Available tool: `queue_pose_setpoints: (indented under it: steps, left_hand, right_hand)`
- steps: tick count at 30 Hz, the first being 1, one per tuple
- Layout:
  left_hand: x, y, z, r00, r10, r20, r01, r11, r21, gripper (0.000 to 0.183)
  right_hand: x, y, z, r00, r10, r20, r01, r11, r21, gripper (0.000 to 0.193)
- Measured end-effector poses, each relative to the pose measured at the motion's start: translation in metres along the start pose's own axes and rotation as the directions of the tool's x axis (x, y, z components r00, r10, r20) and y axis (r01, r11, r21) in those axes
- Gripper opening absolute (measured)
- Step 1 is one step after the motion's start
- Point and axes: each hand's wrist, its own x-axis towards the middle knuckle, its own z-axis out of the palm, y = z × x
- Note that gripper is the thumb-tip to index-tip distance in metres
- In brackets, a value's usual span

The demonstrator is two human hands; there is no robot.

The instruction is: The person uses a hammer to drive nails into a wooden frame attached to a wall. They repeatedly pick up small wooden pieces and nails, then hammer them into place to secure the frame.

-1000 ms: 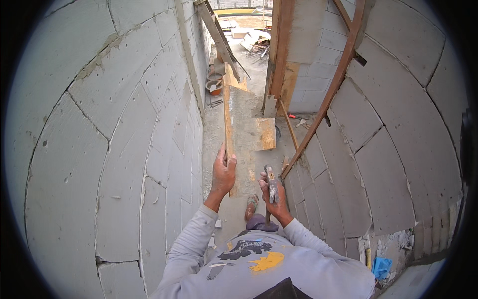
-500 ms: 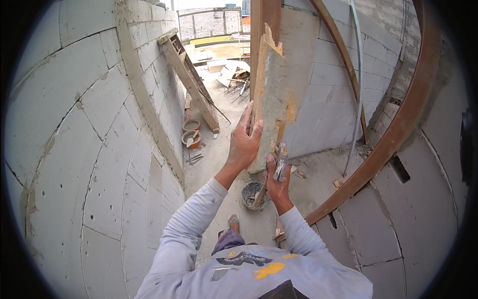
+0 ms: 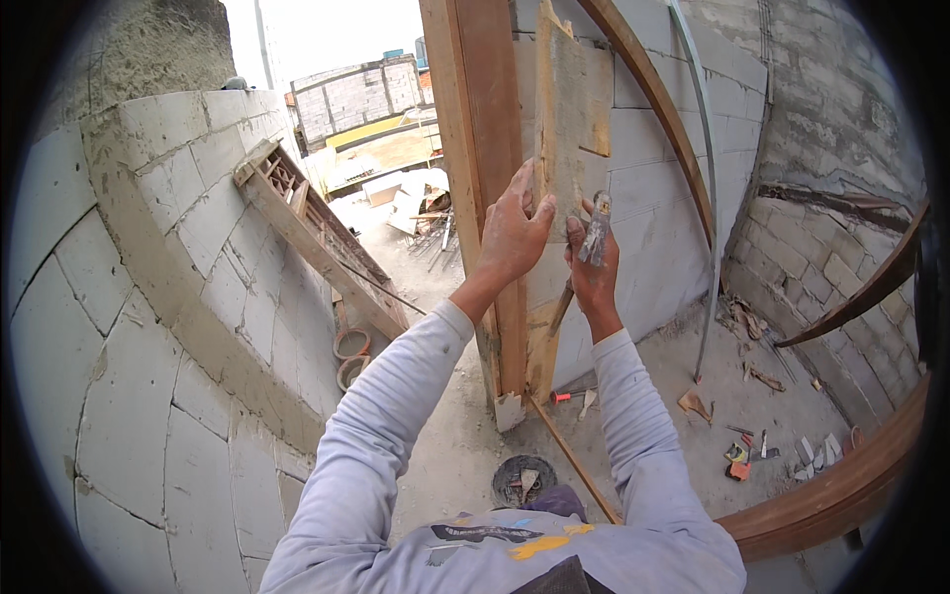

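Observation:
A worn strip of plywood (image 3: 572, 109) with a splintered top and a notched right edge stands upright in front of me. My left hand (image 3: 512, 236) grips its left edge, fingers pointing up behind it and thumb over the near face. Closed around a hammer (image 3: 596, 230), my right hand (image 3: 596, 277) presses near the lower right of the plywood. The hammer's metal head shows above that hand, and its handle slants down to the left. Just left of the plywood rises a brown wooden door post (image 3: 485, 188).
A wooden ladder-like frame (image 3: 322, 243) leans on the left block wall (image 3: 213, 267). A dark bucket (image 3: 520, 482) stands below me. Hand tools (image 3: 738, 458) and scraps lie on the right floor. A thin metal strip (image 3: 710, 198) and a curved brown beam (image 3: 841, 485) are at right.
My view has shifted toward the doorway, and the post now stands large beside the plywood. Both hands have risen with the plywood and hammer, moving right in view.

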Motion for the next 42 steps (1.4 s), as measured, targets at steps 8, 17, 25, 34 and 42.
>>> queue_pose_setpoints:
  steps: [8, 17, 25, 34, 42]
  left_hand:
    - [0.136, -0.051, 0.023, 0.992, 0.045, -0.117, -0.038, 0.997, 0.064, 0.067]
    - [0.256, -0.084, 0.059, 0.971, 0.116, -0.211, -0.111, 0.993, 0.033, 0.063]
    - [0.316, -0.087, 0.072, 0.905, 0.209, -0.37, -0.157, 0.974, 0.166, 0.063]
    - [0.331, -0.08, 0.064, 0.811, 0.543, -0.218, -0.145, 0.547, 0.825, 0.05]
    - [0.302, -0.089, 0.05, 0.824, 0.563, -0.066, -0.251, 0.466, 0.849, 0.043]
  right_hand:
    - [0.146, 0.073, 0.004, 0.977, -0.023, 0.211, -0.093, 0.848, 0.522, 0.063]
    - [0.302, 0.121, 0.005, 0.862, -0.45, 0.235, 0.437, 0.893, 0.108, 0.056]
    - [0.384, 0.118, 0.009, 0.742, -0.64, 0.2, 0.66, 0.75, -0.048, 0.057]
    - [0.446, 0.077, 0.029, 0.579, -0.797, 0.172, 0.791, 0.498, -0.356, 0.051]
    - [0.486, 0.056, 0.055, 0.547, -0.819, 0.174, 0.791, 0.437, -0.427, 0.032]
